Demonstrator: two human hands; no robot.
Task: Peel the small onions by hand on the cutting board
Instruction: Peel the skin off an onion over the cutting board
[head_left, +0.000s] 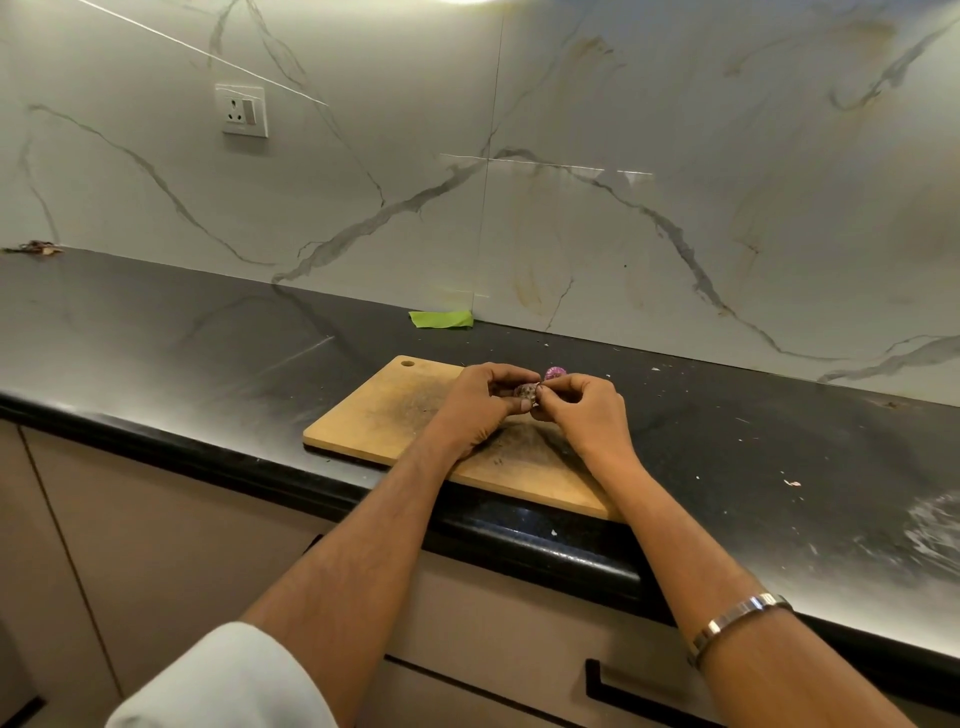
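Head view. The left hand and the right hand met above the far part of the wooden cutting board, which lay on the dark desk with its near right corner at the desk's front edge. Between them was a small onion, its skin brownish and mottled. The fingers of the left hand were curled round it from the left and below; the right hand's thumb and forefinger were pinched together at the onion's right side, apparently on its skin, though the contact was too small to make out. A second onion, purple and glossy, lay just behind the hands at the board's far edge. A metal bangle circled the right wrist. A green scrap lay against the marble wall, which carried a socket.
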